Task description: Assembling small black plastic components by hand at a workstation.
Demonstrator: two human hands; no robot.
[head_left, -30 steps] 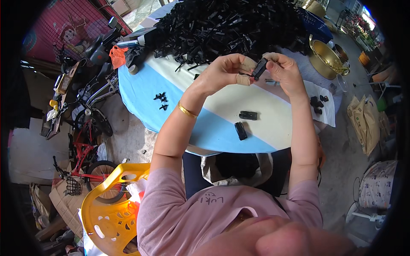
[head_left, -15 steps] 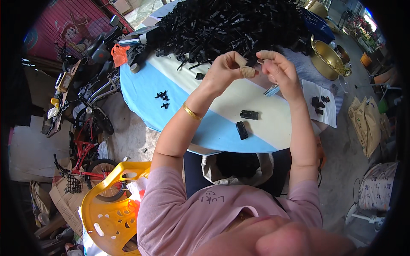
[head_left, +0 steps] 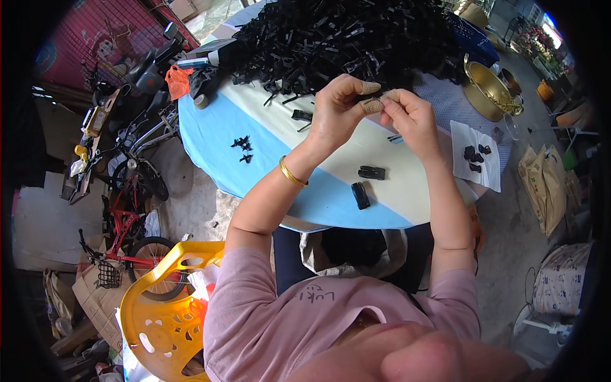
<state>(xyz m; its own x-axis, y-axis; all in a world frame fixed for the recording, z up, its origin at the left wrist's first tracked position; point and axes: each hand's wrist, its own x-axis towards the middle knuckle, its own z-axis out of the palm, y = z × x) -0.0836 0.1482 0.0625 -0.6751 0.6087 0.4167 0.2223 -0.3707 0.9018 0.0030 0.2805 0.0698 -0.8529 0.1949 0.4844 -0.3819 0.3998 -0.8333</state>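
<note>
My left hand (head_left: 338,113) is raised over the round table, with beige tape on its thumb and a finger. Its fingers are bent around a small dark piece, only partly visible. Against the taped thumb tip, my right hand (head_left: 412,122) is closed in a pinch; what lies between its fingertips is too small to name. Beyond both hands rises a large pile of black strip-like plastic pieces (head_left: 344,44). Partly hidden under my right hand is a slim blue object (head_left: 395,138). Nearer me lie two black blocks, one (head_left: 372,172) lengthwise and another (head_left: 360,195) tilted.
A blue-and-cream cloth (head_left: 223,153) covers the table. Small black bits (head_left: 242,146) lie at left, and dark lumps (head_left: 474,155) sit on white paper (head_left: 463,135) at right. A brass pot (head_left: 482,95) stands at the far right. A yellow chair (head_left: 143,299) is beside me.
My right hand has shifted left and its fingers have closed against the left thumb tip. The left hand has turned slightly, uncovering more of a black piece beside its wrist.
</note>
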